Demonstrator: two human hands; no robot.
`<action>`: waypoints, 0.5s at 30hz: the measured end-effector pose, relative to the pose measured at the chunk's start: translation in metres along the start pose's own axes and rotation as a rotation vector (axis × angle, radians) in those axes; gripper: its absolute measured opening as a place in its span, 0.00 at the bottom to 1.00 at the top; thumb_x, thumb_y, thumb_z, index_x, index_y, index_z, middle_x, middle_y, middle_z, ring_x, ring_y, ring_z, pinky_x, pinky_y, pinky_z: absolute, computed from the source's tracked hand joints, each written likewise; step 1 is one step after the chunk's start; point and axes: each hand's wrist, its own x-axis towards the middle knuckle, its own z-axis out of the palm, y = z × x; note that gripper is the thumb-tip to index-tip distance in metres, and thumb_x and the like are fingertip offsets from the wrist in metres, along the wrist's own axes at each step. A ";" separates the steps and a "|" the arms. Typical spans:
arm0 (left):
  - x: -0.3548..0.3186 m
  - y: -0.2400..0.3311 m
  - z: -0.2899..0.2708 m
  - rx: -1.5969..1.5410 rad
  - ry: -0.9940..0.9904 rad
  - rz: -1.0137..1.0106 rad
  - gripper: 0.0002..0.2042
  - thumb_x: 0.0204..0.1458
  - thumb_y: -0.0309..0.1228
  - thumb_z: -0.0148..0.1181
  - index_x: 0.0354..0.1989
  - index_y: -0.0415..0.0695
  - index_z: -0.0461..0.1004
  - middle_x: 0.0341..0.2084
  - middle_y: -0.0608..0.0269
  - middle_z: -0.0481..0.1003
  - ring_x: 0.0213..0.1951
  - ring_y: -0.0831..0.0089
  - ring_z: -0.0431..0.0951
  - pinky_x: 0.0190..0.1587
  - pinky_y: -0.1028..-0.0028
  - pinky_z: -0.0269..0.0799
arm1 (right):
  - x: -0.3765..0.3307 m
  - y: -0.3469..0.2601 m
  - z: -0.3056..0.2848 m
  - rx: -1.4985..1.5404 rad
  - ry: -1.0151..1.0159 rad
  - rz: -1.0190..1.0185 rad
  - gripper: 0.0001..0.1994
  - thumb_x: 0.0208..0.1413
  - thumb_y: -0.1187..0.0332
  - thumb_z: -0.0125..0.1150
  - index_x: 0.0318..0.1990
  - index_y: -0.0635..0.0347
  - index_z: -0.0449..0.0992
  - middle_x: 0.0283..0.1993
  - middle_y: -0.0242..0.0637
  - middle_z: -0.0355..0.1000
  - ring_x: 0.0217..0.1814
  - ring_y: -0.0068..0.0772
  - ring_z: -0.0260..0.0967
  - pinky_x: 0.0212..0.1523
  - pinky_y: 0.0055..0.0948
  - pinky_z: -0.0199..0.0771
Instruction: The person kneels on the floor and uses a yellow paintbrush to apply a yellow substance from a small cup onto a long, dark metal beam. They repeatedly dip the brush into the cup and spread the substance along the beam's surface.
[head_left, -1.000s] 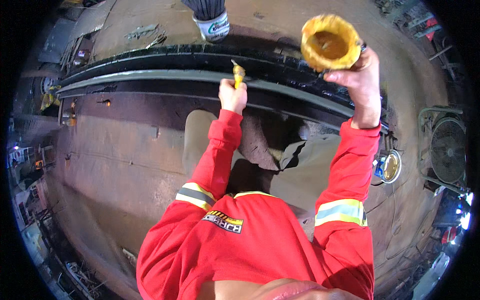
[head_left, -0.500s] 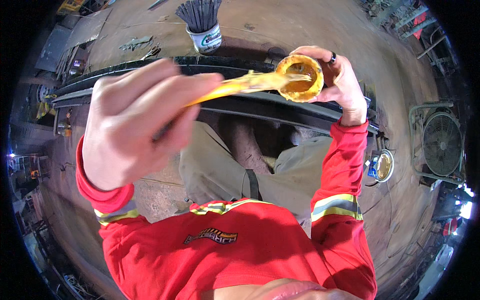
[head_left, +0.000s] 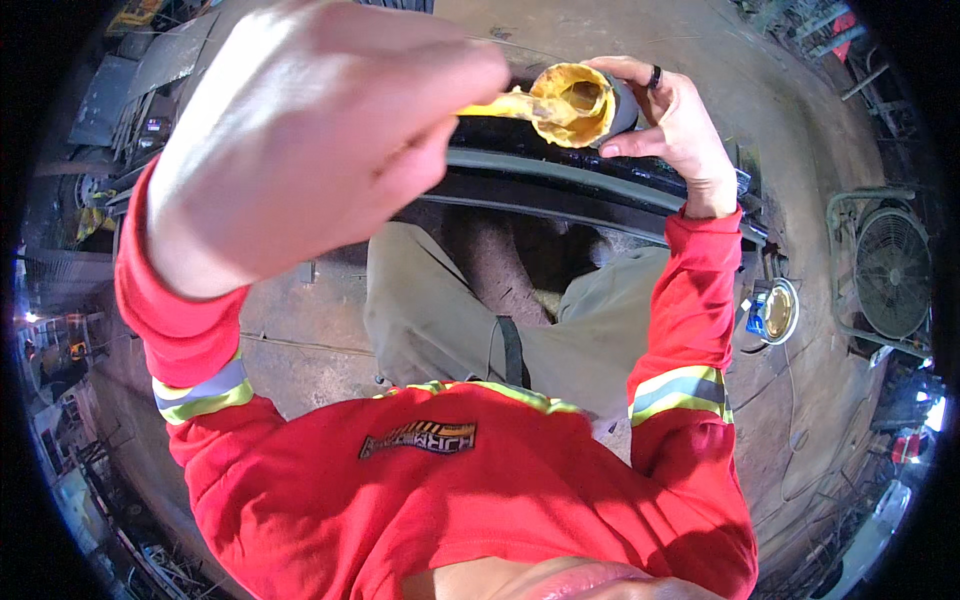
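My left hand point(head_left: 320, 150) is large and close in the upper left, its fingers closed round a thin yellow, brush-like tool point(head_left: 490, 106) coated in thick yellow paste. The tool's far end reaches the mouth of a short grey cylindrical cup point(head_left: 624, 106); its exact tip is lost in the paste. Yellow paste lines the cup's rim and inner wall. Fingers and thumb of my right hand point(head_left: 685, 130), which wears a dark ring, grip the cup from its right side. The cup is tilted, its mouth facing left and toward me.
Long dark metal beams point(head_left: 560, 180) run crosswise beneath the hands, just beyond my knees point(head_left: 430, 310). On the right stand a large floor fan point(head_left: 893, 270) and an open round can point(head_left: 782, 312). A sheet of metal point(head_left: 170, 55) lies at the far left.
My left hand has moved up and nearer the camera, covering most of the bucket of dark rods. The cup has shifted slightly up and left and turned, showing more of its grey side.
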 end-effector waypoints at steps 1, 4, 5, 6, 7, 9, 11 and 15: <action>-0.004 0.000 -0.007 0.008 -0.004 -0.018 0.13 0.40 0.16 0.60 0.38 0.36 0.75 0.23 0.54 0.72 0.25 0.58 0.74 0.28 0.69 0.68 | 0.003 0.002 0.001 -0.006 0.009 -0.001 0.36 0.31 0.78 0.78 0.55 0.62 0.73 0.47 0.30 0.75 0.50 0.22 0.70 0.59 0.25 0.66; -0.016 0.004 -0.026 0.043 -0.015 -0.094 0.14 0.41 0.15 0.60 0.39 0.35 0.76 0.24 0.53 0.72 0.25 0.58 0.74 0.29 0.69 0.68 | 0.006 -0.001 0.004 0.048 0.018 0.015 0.36 0.30 0.78 0.78 0.55 0.62 0.73 0.47 0.30 0.75 0.51 0.23 0.70 0.59 0.26 0.66; -0.018 0.002 -0.027 0.040 -0.020 -0.106 0.14 0.41 0.15 0.60 0.40 0.35 0.76 0.24 0.53 0.72 0.25 0.59 0.73 0.29 0.69 0.68 | 0.006 -0.001 0.005 0.052 0.018 -0.001 0.36 0.30 0.78 0.78 0.55 0.62 0.73 0.48 0.30 0.75 0.51 0.23 0.70 0.59 0.26 0.65; -0.020 0.002 -0.029 0.035 -0.029 -0.116 0.14 0.42 0.15 0.60 0.40 0.35 0.76 0.24 0.53 0.72 0.25 0.59 0.73 0.29 0.69 0.68 | 0.005 -0.001 0.006 0.058 0.017 -0.019 0.36 0.30 0.78 0.78 0.55 0.61 0.73 0.48 0.30 0.75 0.52 0.23 0.70 0.59 0.26 0.65; -0.018 0.000 -0.025 0.021 -0.027 -0.100 0.14 0.42 0.16 0.60 0.40 0.35 0.76 0.24 0.53 0.72 0.25 0.58 0.73 0.28 0.69 0.68 | 0.009 -0.002 0.006 0.063 0.007 -0.045 0.36 0.30 0.78 0.78 0.55 0.61 0.73 0.48 0.30 0.75 0.52 0.24 0.70 0.60 0.26 0.65; -0.005 -0.003 -0.003 -0.014 0.001 -0.061 0.12 0.42 0.17 0.60 0.38 0.37 0.75 0.25 0.53 0.72 0.26 0.56 0.74 0.29 0.67 0.68 | 0.000 0.003 0.003 0.040 0.014 -0.023 0.36 0.31 0.78 0.78 0.55 0.61 0.73 0.49 0.30 0.75 0.52 0.24 0.70 0.60 0.26 0.65; 0.002 0.000 0.009 0.015 0.017 -0.054 0.11 0.42 0.17 0.60 0.36 0.37 0.74 0.25 0.53 0.72 0.27 0.55 0.74 0.29 0.65 0.69 | 0.000 0.000 0.006 0.019 -0.005 -0.021 0.36 0.31 0.78 0.78 0.55 0.61 0.73 0.50 0.30 0.75 0.53 0.25 0.69 0.60 0.26 0.64; 0.013 0.007 0.008 0.121 -0.104 -0.061 0.10 0.41 0.18 0.60 0.35 0.38 0.73 0.27 0.54 0.73 0.29 0.55 0.75 0.31 0.65 0.70 | 0.005 -0.001 0.009 0.047 -0.007 0.008 0.36 0.31 0.78 0.78 0.55 0.62 0.73 0.51 0.30 0.74 0.54 0.24 0.69 0.61 0.26 0.63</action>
